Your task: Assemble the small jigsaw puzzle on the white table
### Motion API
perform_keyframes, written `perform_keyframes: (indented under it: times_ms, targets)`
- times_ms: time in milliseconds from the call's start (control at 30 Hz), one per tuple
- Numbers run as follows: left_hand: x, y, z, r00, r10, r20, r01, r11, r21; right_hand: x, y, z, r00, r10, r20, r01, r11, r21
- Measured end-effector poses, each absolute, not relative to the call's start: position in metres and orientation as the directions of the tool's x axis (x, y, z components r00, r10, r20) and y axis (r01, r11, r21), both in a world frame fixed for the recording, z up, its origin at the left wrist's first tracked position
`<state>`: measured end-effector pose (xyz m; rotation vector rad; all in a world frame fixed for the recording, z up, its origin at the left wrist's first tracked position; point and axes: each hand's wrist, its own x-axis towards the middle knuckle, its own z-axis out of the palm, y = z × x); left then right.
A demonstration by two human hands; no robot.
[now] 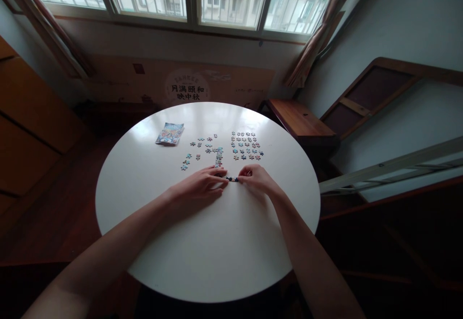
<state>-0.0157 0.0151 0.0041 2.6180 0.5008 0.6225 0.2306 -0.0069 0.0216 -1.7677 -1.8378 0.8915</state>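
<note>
The right hand (255,178) pinches one end of a dark puzzle strip (232,179) on the table (224,242), maybe to keep it steady; the left hand (207,182) touches the other, its grip hard to see. Beyond, loose pieces (248,145) sit in rows, probably so each shows

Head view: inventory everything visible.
Table: one, white, centre
Rowed pieces: many, multicoloured, table's far right
Scattered pieces: several, multicoloured, left of rows
Joined pieces: one cluster, multicoloured, between them
Dark strip: one, mostly dark, table's middle
Packet: one, bluish, tabletop left
Window: one, grey-framed, top
Curtains: two, reddish, flanking window
Banner: one, tan, below window
Stand: one, brown, table's right
Framed panel: one, brown, right
Cabinet: one, orange, left
Left hand: one, bare, strip's left
Right hand: one, bare, strip's right
</note>
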Motion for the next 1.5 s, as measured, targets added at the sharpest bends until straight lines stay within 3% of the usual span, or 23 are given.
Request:
perform_keyframes:
  times_ms: [233,667,933,1067,1267,1500]
  targets:
    - [-0.014,0.016,0.004,0.844,0.41,0.346,0.24,-0.866,0.439,0.229,-0.008,0.021,-0.087,0.993,-0.075,0.731,0.012,-0.682]
    - [-0.015,0.012,0.007,0.827,0.434,0.357,0.253,-0.855,0.454,0.226,-0.01,0.026,-0.088,0.989,-0.122,0.72,-0.021,-0.694]
    - [-0.017,0.014,0.003,0.813,0.432,0.391,0.22,-0.849,0.48,0.234,-0.007,0.029,-0.029,1.0,0.012,0.736,0.03,-0.676]
    - [-0.018,0.017,0.0,0.78,0.48,0.401,0.275,-0.839,0.469,0.24,-0.005,0.027,0.03,0.998,0.052,0.752,0.012,-0.66]
    - [-0.018,0.025,-0.005,0.694,0.607,0.387,0.462,-0.788,0.407,0.24,-0.005,0.022,0.015,1.0,-0.011,0.773,-0.019,-0.634]
    - [-0.018,0.028,-0.007,0.715,0.597,0.364,0.461,-0.794,0.396,0.237,-0.007,0.023,-0.004,0.999,-0.036,0.791,-0.019,-0.611]
